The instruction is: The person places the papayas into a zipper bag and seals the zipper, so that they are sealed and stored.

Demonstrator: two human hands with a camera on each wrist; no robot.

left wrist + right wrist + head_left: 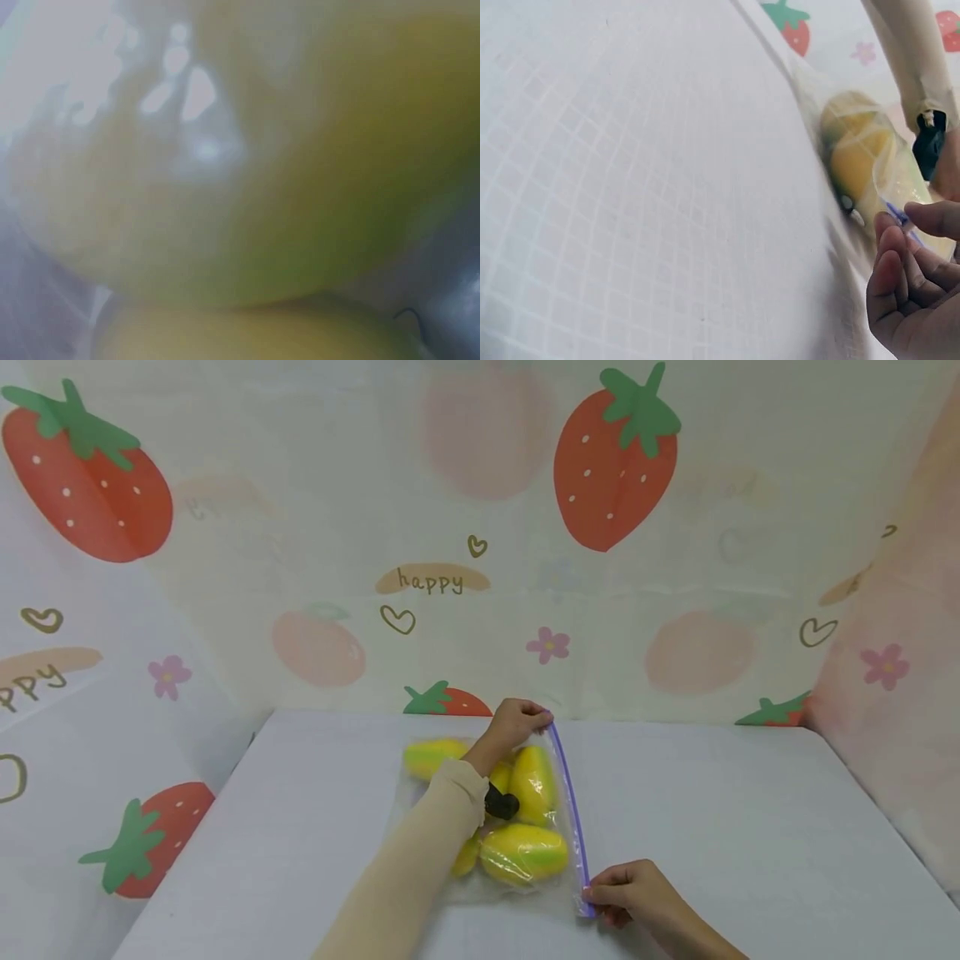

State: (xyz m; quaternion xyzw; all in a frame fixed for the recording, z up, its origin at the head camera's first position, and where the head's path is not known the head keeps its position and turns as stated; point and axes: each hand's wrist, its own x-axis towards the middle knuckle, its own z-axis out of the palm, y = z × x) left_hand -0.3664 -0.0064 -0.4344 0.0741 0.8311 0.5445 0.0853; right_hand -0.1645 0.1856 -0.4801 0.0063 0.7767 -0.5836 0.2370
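Observation:
A clear zip-top bag (491,893) lies on the table with several yellow-green mangoes (523,853) inside. Its purple zip strip (568,793) runs along the right side. My left hand (517,720) reaches across the bag and pinches the strip's far end. At the near end, my right hand (626,893) pinches the strip's corner between thumb and fingers; the right wrist view shows that grip beside the purple strip (896,212). In the left wrist view a mango (240,210) under shiny plastic fills most of the picture, hiding the left fingers. My left forearm covers part of the bag.
The white table (712,802) extends on both sides of the bag. Behind it hangs a pale cloth (322,552) printed with strawberries, hearts and flowers, and similar cloth stands at the left and right. A black device (501,803) sits on my left wrist, above the mangoes.

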